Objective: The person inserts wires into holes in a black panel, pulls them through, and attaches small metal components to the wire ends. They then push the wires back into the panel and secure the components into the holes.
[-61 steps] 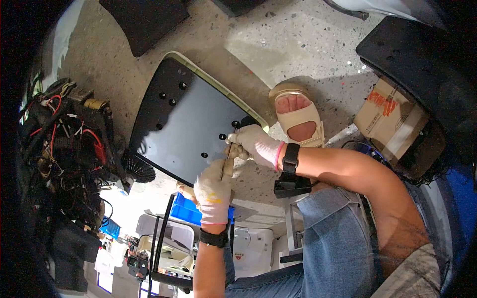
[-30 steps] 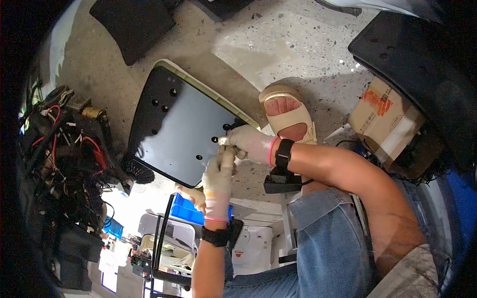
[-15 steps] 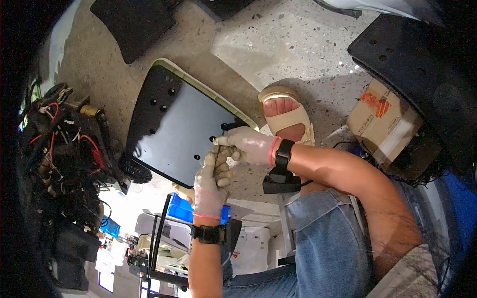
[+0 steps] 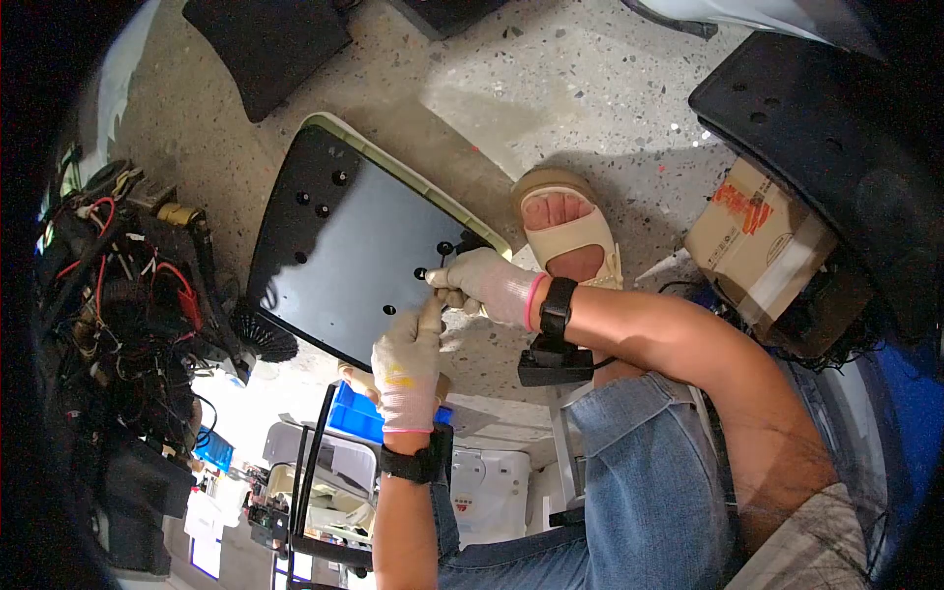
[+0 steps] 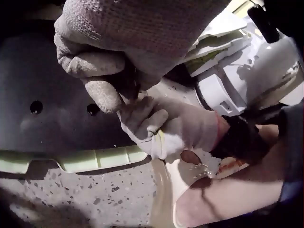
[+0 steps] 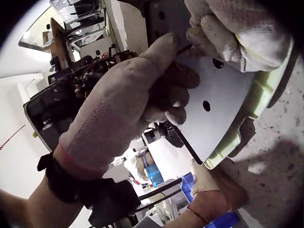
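A dark panel (image 4: 359, 231) with several round holes and a pale green rim stands tilted over the floor. At its right edge the gloved right hand (image 4: 492, 285) pinches a thin dark rod close to the holes, its other fingers curled. Just below, the gloved left hand (image 4: 406, 362) has thumb and forefinger at the rod's lower end. In the right wrist view, the rod (image 6: 184, 49) spans the short gap between the left hand (image 6: 118, 102) and the right hand (image 6: 249, 35). Fingers hide most of the rod in the left wrist view.
Tangled wires and machinery (image 4: 128, 285) fill the left side. A sandalled foot (image 4: 570, 231) is right of the panel, with a cardboard box (image 4: 752, 231) farther right. Below the panel are a blue bin (image 4: 356, 413) and a black frame.
The left hand's fingers, loosely spread half a second ago, are now drawn together at the rod. The right hand stays by the panel's edge, nearly still.
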A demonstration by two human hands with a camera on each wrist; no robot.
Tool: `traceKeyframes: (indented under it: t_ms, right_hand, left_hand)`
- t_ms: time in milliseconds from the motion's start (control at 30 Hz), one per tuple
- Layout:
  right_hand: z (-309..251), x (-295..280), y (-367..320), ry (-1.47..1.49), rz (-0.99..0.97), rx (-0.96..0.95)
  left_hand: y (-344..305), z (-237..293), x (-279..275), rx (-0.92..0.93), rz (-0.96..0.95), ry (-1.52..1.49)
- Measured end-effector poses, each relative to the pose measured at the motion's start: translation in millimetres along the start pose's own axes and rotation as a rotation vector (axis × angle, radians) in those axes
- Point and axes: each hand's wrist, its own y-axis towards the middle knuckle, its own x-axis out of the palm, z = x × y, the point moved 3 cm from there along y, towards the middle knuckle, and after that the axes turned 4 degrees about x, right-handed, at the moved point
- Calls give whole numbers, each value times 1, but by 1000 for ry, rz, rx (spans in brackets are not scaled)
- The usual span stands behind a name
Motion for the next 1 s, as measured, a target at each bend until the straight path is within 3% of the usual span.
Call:
traceKeyframes:
  t_ms: [33, 100, 133, 200, 233, 300, 333, 400, 433, 500, 667, 733, 867, 933, 1000]
  right_hand:
    - [0, 0, 0, -5, -5, 27]
    - [1, -1, -2, -8, -13, 54]
    - [1, -2, -5, 51, -16, 34]
    - [4, -1, -1, 111, -24, 17]
    - [9, -1, 7, 185, -75, 18]
    - [11, -1, 10, 265, -123, 25]
    - [7, -3, 6, 76, -85, -54]
    - [1, -4, 9, -248, -101, -218]
    - [4, -4, 11, -243, -104, -214]
    - [4, -4, 12, -324, -24, -238]
    - [2, -2, 7, -171, -16, -42]
    - [4, -2, 10, -134, -43, -52]
    - [7, -2, 13, -29, -45, -62]
    - [5, -2, 11, -67, -26, -20]
    - [1, -3, 12, -200, 11, -39]
  left_hand:
    - [0, 2, 1, 0, 0, 0]
    - [-1, 4, 7, -183, -61, -441]
    - [-1, 2, 7, -185, -59, -438]
    - [-3, -3, 15, -397, -219, -919]
    - [-3, -2, 14, -401, -217, -916]
    - [-2, 2, 10, -334, -258, -815]
    - [-1, 0, 10, -339, -262, -813]
    - [7, -1, -6, -32, -40, -149]
    - [7, -4, -11, -36, -44, -146]
    - [6, 2, -20, 224, -140, 41]
    - [12, 13, -20, 237, -292, 126]
    - [13, 16, -19, 397, -314, 291]
    - [13, 15, -14, 490, -265, 404]
    - [11, 21, -9, 642, -189, 692]
    - [14, 27, -7, 545, -245, 711]
